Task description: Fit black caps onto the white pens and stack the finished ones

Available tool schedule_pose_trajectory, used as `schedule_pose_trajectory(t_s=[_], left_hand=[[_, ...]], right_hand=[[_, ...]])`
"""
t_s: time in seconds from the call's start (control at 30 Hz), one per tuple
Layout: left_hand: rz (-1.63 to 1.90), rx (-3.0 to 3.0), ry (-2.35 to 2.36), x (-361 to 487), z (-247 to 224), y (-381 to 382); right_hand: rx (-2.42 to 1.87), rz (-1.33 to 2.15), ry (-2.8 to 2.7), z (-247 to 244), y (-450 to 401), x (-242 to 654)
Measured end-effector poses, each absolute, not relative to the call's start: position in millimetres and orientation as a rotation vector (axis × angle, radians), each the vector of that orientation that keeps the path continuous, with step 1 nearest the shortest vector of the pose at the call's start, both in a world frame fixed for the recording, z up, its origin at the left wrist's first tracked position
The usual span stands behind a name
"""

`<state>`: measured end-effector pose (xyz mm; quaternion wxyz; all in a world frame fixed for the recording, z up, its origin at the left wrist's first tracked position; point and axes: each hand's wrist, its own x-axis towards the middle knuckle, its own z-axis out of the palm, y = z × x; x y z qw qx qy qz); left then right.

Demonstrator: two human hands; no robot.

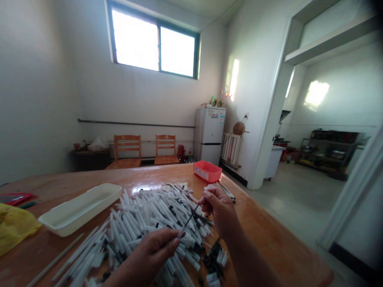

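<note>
My left hand (158, 247) is closed, thumb and fingers pinching what looks like a clear pen barrel (180, 234). A thin dark ink refill (191, 216) slants up from it to my right hand (218, 207), whose fingertips are pinched on its upper end. Whether the refill sits inside the barrel is too small to tell. Under and around both hands spreads a big heap of whitish, translucent pen barrels (134, 217). Small black pen parts (214, 259) lie together with short white pieces, below my right hand.
Left of the heap is a long cream tray (49, 219), beside a yellow plastic bag (14, 227). A red basket (206, 171) stands near the table's far right edge, with several thin pens (227, 191) closer to me. Two wooden chairs (127, 149) are beyond the table (269, 243).
</note>
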<state>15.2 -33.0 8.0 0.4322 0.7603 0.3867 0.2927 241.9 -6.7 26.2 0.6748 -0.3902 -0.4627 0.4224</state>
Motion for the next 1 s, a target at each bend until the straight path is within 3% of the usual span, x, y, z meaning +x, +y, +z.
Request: schedule_pose_trajectory(t_s=[0.23, 0.53, 1.0], left_hand=[[0.787, 1.827, 0.927, 13, 9, -29], [0.862, 1.737, 1.017, 9, 0, -22], [0.892, 1.692, 1.007, 10, 1, -19]], right_hand=[[-1.003, 1.133, -1.432, 27, -13, 236], [-1.756, 0.409, -1.684, 5, 15, 282], [-2.158, 0.373, -1.690, -17, 31, 283]])
